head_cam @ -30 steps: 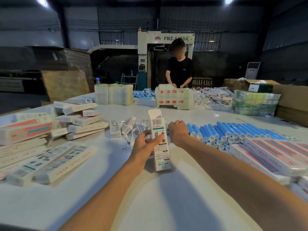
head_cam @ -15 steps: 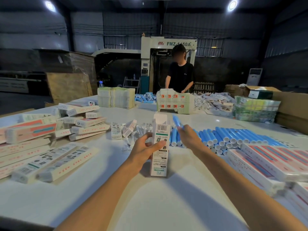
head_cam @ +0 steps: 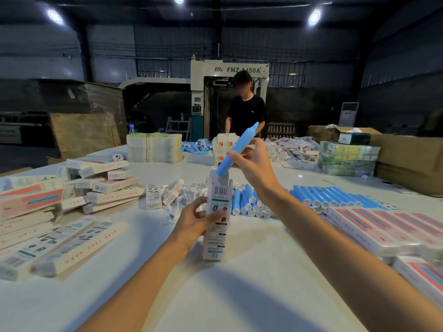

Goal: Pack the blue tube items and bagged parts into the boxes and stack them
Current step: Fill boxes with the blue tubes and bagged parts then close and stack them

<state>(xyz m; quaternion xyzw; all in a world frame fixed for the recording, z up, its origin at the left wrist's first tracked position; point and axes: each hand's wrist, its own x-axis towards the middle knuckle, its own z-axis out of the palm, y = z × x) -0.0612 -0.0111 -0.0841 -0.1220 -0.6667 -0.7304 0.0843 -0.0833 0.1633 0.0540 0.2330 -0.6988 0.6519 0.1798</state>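
My left hand (head_cam: 194, 221) grips a tall white box (head_cam: 217, 226) that stands upright on the white table (head_cam: 239, 283), its top flap open. My right hand (head_cam: 251, 161) pinches a blue tube (head_cam: 236, 149) held at a slant, its lower end entering the box's open top. A row of blue tubes (head_cam: 311, 200) with white caps lies on the table just behind my right forearm. Clear bagged parts (head_cam: 182, 200) lie in a loose pile left of the box.
Filled boxes (head_cam: 100, 185) are heaped at the left, flat ones (head_cam: 60, 248) lie nearer. Red-striped boxes (head_cam: 388, 226) line the right edge. A person in black (head_cam: 247, 111) stands across the table behind stacked boxes (head_cam: 153, 147). Cardboard cartons (head_cam: 407, 159) stand at the far right.
My right hand picked a blue tube from the row, lifted it and brought its lower end into the open top of the box. My left hand kept its grip on the box.
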